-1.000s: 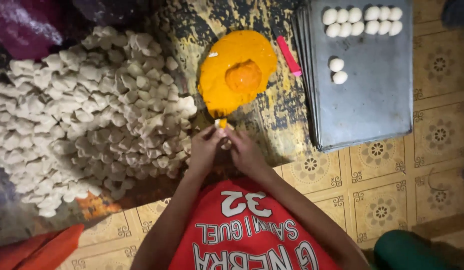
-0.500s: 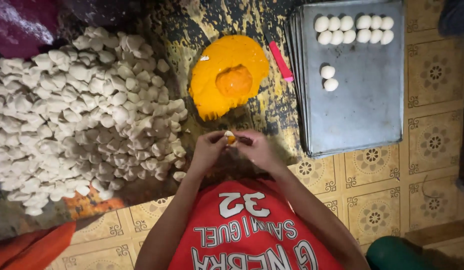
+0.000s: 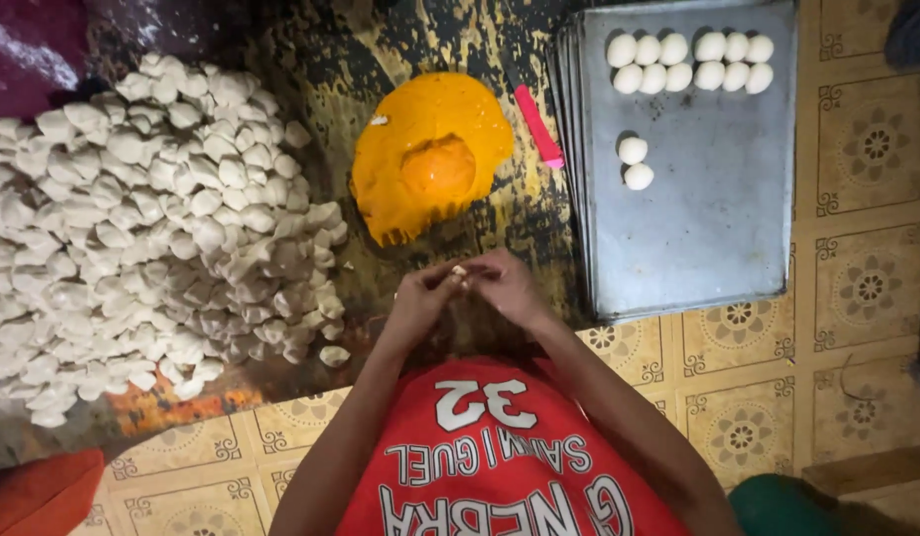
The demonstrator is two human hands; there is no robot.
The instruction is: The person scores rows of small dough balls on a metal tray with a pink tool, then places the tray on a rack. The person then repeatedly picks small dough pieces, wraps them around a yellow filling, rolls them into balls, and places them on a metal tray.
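**Two hands closing a small piece of dough**

Two hands meet at the centre of the view, over a dark, worn work surface (image 3: pixel 281 30) laid on a patterned tile floor (image 3: pixel 857 298). Largest is the heap of pale dough pieces (image 3: pixel 152 228), spread wide to the person's left. Next, a stack of grey metal trays (image 3: pixel 698 228) lies to the right; the top one carries two rows of smooth white dough balls (image 3: pixel 690 62) along its far edge and two more balls (image 3: pixel 636 164) apart from them. Between heap and trays sits an orange mound of filling (image 3: pixel 435 169) on an orange sheet, with a pink stick-like tool (image 3: pixel 537 126) just beside it. Smallest is the dough piece (image 3: pixel 461 272), pinched between the fingertips of the left hand (image 3: pixel 417 298) and right hand (image 3: pixel 508 286), both curled shut around it. It looks soft, light and easily deformed, probably slightly tacky; a gentle fingertip hold at its edges seems best, since a hard squeeze would likely split it.
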